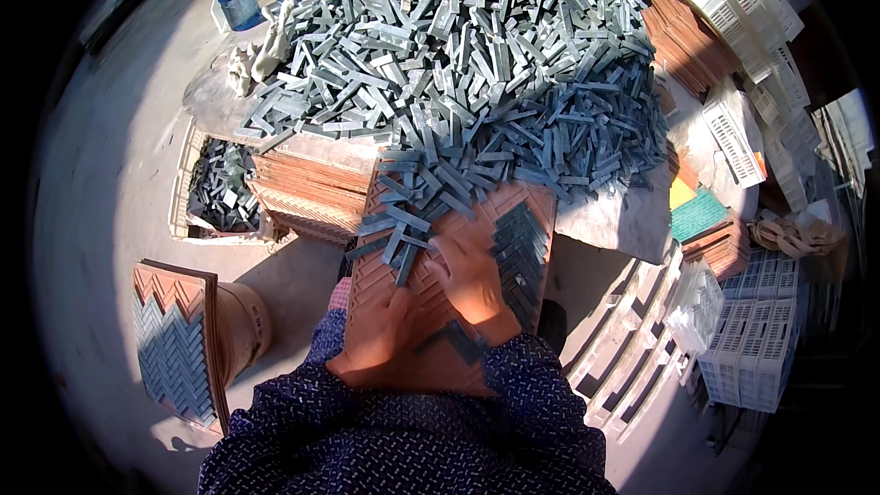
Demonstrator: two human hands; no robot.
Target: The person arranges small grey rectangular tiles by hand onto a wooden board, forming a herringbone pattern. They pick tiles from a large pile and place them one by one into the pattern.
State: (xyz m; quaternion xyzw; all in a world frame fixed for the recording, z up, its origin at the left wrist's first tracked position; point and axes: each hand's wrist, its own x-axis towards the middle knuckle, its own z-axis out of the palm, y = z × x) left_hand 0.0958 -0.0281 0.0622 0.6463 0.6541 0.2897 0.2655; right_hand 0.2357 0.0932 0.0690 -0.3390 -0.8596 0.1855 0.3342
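A terracotta-coloured herringbone tray (pixel 541 211) lies in front of me, sloping from the bench toward my body. Dark strip tiles (pixel 521 261) fill grooves along its right side, and a smaller group (pixel 451 341) sits lower down. Loose grey strip tiles (pixel 394 220) lie scattered over its upper left. Over the left part of the tray, my left hand (pixel 380 325) is closed, its fingertips at the lower end of a grey strip tile (pixel 404 266). My right hand (pixel 469 282) is bent over the tray's middle, fingers closed; whatever they hold is hidden.
A large heap of grey strip tiles (pixel 440 46) covers the bench. Stacked trays (pixel 312 185) and a crate of dark pieces (pixel 183 188) stand left. A tile-filled tray (pixel 174 339) leans by a round drum (pixel 246 325). White crates (pixel 752 330) and a slatted pallet (pixel 610 348) are right.
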